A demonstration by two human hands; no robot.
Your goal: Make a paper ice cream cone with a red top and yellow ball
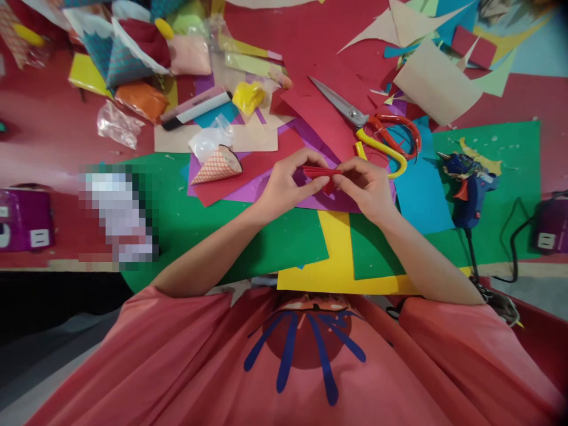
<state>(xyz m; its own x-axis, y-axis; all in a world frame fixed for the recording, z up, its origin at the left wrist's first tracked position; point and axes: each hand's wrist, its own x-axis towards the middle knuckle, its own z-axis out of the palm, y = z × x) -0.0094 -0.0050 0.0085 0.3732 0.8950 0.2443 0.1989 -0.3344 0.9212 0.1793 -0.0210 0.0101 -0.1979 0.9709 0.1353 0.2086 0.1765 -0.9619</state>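
Observation:
A small piece of folded red paper (320,172) with narrow layered creases is pinched between my two hands over the purple sheet. My left hand (295,180) grips its left end between thumb and fingers. At the other end, my right hand (364,184) closes thumb and fingertips on it. Just beyond my right hand lie scissors (354,114) with one red and one yellow handle, their blades pointing up and left. Left of my left hand rests a small paper cone (218,165) with an orange-and-white lattice pattern. Part of the red paper is hidden by my fingers.
A blue glue gun (475,198) with a cord lies on green sheets (517,160) at right. A marker (197,109), clay packets (142,100) and patterned cones (128,56) crowd the upper left. Cut paper scraps (437,80) spread across the upper right. A blurred-out object (119,213) lies left.

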